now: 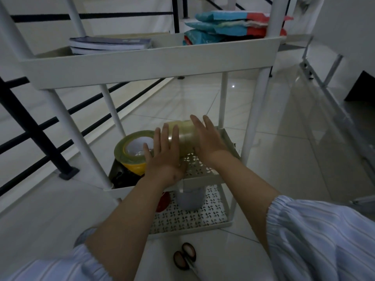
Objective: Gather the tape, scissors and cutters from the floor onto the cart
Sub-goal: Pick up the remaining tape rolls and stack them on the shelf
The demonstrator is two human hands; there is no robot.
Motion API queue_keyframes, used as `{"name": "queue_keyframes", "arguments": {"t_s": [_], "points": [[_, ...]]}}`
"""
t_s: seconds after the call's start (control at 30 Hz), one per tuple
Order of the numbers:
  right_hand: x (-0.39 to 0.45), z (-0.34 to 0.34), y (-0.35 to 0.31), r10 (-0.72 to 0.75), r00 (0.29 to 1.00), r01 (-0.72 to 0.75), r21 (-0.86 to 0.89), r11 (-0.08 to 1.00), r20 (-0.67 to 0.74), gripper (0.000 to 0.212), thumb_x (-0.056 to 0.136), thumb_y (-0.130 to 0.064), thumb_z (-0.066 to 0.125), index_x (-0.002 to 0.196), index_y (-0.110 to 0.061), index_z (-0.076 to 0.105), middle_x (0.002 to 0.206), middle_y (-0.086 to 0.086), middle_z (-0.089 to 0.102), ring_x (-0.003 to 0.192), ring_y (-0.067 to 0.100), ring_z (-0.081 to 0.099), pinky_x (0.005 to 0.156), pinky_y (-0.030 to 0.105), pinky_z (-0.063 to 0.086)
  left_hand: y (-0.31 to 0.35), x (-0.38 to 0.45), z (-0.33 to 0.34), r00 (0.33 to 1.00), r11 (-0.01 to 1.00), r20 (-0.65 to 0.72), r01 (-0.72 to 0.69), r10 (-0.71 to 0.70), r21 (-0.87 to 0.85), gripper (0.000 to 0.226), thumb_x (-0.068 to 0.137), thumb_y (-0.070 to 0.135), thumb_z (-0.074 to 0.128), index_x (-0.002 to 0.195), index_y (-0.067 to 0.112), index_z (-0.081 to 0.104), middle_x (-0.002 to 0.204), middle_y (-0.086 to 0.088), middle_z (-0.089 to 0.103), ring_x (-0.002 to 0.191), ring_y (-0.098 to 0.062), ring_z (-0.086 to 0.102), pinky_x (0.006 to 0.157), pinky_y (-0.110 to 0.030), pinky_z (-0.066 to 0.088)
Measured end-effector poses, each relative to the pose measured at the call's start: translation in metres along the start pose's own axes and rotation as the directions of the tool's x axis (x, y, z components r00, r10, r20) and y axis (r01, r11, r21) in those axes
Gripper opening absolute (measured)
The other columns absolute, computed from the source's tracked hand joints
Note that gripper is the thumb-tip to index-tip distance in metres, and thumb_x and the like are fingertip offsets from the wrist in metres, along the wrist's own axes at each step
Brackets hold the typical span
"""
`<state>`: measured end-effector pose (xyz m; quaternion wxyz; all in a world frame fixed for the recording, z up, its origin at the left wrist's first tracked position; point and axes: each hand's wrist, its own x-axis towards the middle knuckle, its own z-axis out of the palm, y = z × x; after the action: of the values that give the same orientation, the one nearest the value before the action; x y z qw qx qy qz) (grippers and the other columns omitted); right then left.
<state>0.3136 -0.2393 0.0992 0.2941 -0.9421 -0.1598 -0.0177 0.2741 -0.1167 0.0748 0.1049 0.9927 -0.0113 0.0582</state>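
A: Setting? Glossy pale floor tiles, dim light, with black railing bars at left behind a white three-tier cart.

B: And the hands? The left hand and right hand lie flat, fingers straight and spread, one against each end of a stack of clear tape rolls held on its side between the palms above the middle shelf. Neither hand curls round it.

A: What else holds tape? A yellow-green roll with a white core sits tilted at the left of that shelf, just beside the left hand. Dark objects beneath it are too shadowed to identify.

B: Surfaces? The shelves are perforated metal with a cut-out pattern. On the bottom shelf, a grey cylindrical item and something red are partly hidden by the shelf rim and left forearm.

A: Still on the floor? Scissors with dark oval handles; the blades are cut off by the right sleeve.

B: Top shelf? Stacked notebooks and teal-and-red mailers.
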Motion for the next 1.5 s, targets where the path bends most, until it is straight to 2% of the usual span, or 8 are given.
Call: {"name": "queue_keyframes", "arguments": {"t_s": [0.13, 0.33, 0.6, 0.83, 1.0, 1.17, 1.33, 1.5], "points": [[-0.023, -0.014, 0.003, -0.154, 0.988, 0.154, -0.031, 0.988, 0.020, 0.086, 0.085, 0.006, 0.053, 0.147, -0.027, 0.003, 0.159, 0.004, 0.000, 0.143, 0.021, 0.016, 0.104, 0.024, 0.029, 0.014, -0.015, -0.007, 0.996, 0.998, -0.080, -0.034, 0.029, -0.062, 0.078, 0.090, 0.035, 0.048, 0.147, 0.019, -0.003, 0.156, -0.010, -0.018, 0.143, -0.029, -0.021, 0.115, -0.058, -0.002], [-0.116, -0.040, 0.062, -0.457, 0.888, 0.447, -0.141, 0.883, -0.046, 0.051, 0.080, -0.010, 0.056, 0.131, -0.008, 0.046, 0.134, 0.016, 0.052, 0.121, 0.023, 0.044, 0.103, 0.026, 0.033, 0.058, -0.077, 0.028, 0.888, 0.913, -0.336, -0.380, 0.314, -0.149, 0.061, 0.077, 0.033, 0.044, 0.132, 0.009, 0.033, 0.143, -0.023, 0.039, 0.133, -0.031, 0.018, 0.107, -0.058, 0.027], [-0.217, -0.021, 0.200, 0.169, 0.985, -0.162, -0.125, 0.979, 0.041, 0.055, 0.085, -0.014, 0.062, 0.136, -0.010, 0.040, 0.141, 0.012, 0.045, 0.129, 0.029, 0.042, 0.107, 0.032, 0.030, 0.144, -0.153, 0.113, 0.927, 0.863, 0.085, -0.305, 0.367, -0.402, 0.068, 0.082, 0.034, 0.042, 0.143, 0.013, 0.024, 0.156, -0.017, 0.011, 0.139, -0.023, -0.008, 0.115, -0.054, 0.011], [-0.307, 0.011, 0.269, 0.673, 0.687, -0.689, -0.050, 0.723, 0.274, 0.069, 0.085, -0.016, 0.063, 0.142, -0.006, 0.026, 0.150, 0.014, 0.030, 0.135, 0.029, 0.033, 0.108, 0.034, 0.030, 0.195, -0.194, 0.170, 0.693, 0.848, 0.570, -0.116, 0.442, -0.517, 0.076, 0.093, 0.022, 0.049, 0.147, 0.017, -0.004, 0.156, -0.006, -0.021, 0.145, -0.023, -0.009, 0.118, -0.032, 0.007], [-0.328, 0.025, 0.284, 0.710, 0.569, -0.781, 0.002, 0.625, 0.414, 0.073, 0.089, -0.019, 0.058, 0.145, -0.005, 0.014, 0.152, 0.017, 0.026, 0.137, 0.028, 0.031, 0.108, 0.032, 0.031, 0.219, -0.210, 0.202, 0.505, 0.832, 0.712, -0.021, 0.487, -0.554, 0.083, 0.094, 0.020, 0.046, 0.143, 0.005, -0.019, 0.154, -0.013, -0.026, 0.145, -0.025, -0.014, 0.117, -0.031, 0.002], [-0.328, 0.024, 0.279, 0.711, 0.585, -0.807, 0.191, 0.559, 0.390, 0.046, 0.088, -0.006, 0.055, 0.131, -0.011, 0.041, 0.132, 0.017, 0.050, 0.111, 0.029, 0.054, 0.089, 0.043, 0.051, 0.231, -0.208, 0.212, 0.588, 0.717, 0.711, 0.295, 0.386, -0.632, 0.071, 0.090, 0.022, 0.051, 0.145, 0.003, 0.011, 0.152, -0.014, 0.015, 0.138, -0.014, 0.018, 0.095, -0.004, 0.013], [-0.315, 0.018, 0.253, 0.640, 0.684, -0.729, 0.361, 0.581, 0.350, 0.049, 0.085, -0.006, 0.059, 0.129, -0.022, 0.046, 0.120, 0.001, 0.048, 0.100, 0.025, 0.060, 0.073, 0.036, 0.057, 0.208, -0.194, 0.210, 0.759, 0.649, 0.618, 0.368, 0.203, -0.665, 0.071, 0.078, 0.029, 0.058, 0.140, 0.010, 0.030, 0.143, -0.012, 0.034, 0.130, -0.023, 0.039, 0.109, -0.037, 0.036], [-0.278, 0.009, 0.208, 0.433, 0.809, -0.583, 0.454, 0.674, 0.397, 0.056, 0.085, -0.014, 0.062, 0.132, -0.035, 0.040, 0.118, 0.002, 0.057, 0.092, 0.012, 0.061, 0.063, 0.016, 0.052, 0.172, -0.166, 0.166, 0.859, 0.595, 0.511, 0.396, 0.029, -0.700, 0.056, 0.083, 0.020, 0.061, 0.133, 0.015, 0.038, 0.126, 0.006, 0.030, 0.116, -0.005, 0.036, 0.084, -0.008, 0.029]]}}
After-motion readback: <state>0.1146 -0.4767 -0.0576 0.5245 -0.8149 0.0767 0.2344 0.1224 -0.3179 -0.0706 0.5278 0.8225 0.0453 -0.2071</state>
